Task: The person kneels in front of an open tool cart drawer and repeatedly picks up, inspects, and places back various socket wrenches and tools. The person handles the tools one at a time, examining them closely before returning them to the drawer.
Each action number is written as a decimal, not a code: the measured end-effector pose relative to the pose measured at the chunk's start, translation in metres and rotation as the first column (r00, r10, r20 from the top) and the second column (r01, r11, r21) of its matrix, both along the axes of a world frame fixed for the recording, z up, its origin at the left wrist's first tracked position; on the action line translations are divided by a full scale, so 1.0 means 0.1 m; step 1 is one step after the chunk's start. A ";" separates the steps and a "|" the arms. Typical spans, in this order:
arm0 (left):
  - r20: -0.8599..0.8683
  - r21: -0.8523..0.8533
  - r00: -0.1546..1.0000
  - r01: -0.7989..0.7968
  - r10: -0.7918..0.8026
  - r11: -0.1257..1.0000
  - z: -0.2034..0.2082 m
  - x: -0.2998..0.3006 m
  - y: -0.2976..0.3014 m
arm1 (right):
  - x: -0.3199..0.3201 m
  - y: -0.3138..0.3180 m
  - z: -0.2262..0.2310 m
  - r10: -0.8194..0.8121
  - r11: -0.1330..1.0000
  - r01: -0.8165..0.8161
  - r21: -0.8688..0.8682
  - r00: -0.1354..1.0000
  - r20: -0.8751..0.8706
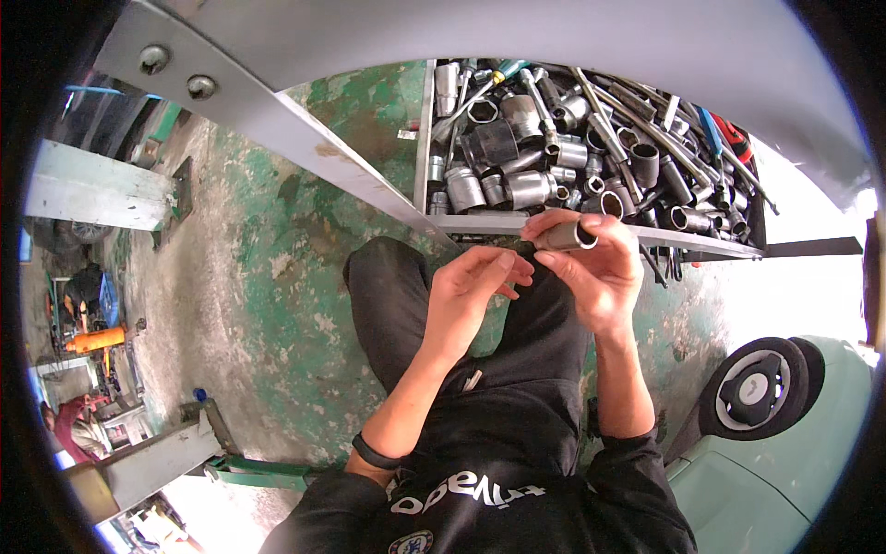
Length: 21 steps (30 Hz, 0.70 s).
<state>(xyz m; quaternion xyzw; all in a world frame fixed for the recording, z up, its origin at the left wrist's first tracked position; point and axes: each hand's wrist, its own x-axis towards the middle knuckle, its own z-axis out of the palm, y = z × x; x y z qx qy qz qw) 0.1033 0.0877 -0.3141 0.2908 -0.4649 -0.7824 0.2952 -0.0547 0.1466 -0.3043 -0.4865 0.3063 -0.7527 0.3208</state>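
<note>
Steel socket [565,236], the long deep kind, sat in the right hand [595,268], pinched between thumb and fingertips with its open end turned to the person's right, just in front of the near lip of the tool tray [591,229]. The left hand [471,295] was half curled beside it, fingertips meeting something small and dark at the socket's closed end; that spot was too small to resolve, possibly a drive adapter or bit, so I couldn't say whether the left hand actually gripped anything or only touched. A black wristband [377,452] showed on the left wrist. Step in hand read as checking or mating a socket picked from the pile: the tray behind was heaped with loose sockets [517,175], extension bars [637,115] and a red-handled tool [734,134] at the far right corner. The next move would call for keeping the socket steady in the right hand while the left lined its piece square to the drive end, since a tilted entry would bind. Below the hands lay black trousers [406,295] and a worn green-painted concrete floor [268,286]; a pale green car with one wheel [757,388] stood at lower right, well apart from the work.
</note>
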 end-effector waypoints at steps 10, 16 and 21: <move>-0.012 0.063 1.000 0.015 -0.015 0.998 -0.04 0.04 0.05 | 0.04 0.08 0.24 -0.165 0.980 0.191 0.061 0.939 -0.302; 0.026 0.134 1.000 0.013 -0.017 0.991 -0.06 0.01 0.00 | -0.08 0.04 0.26 0.116 0.966 -0.237 0.101 0.751 0.650; 0.024 0.213 0.998 -0.063 0.059 0.975 -0.09 0.03 -0.02 | -0.10 0.14 0.25 0.174 0.927 -0.371 -0.052 0.303 0.937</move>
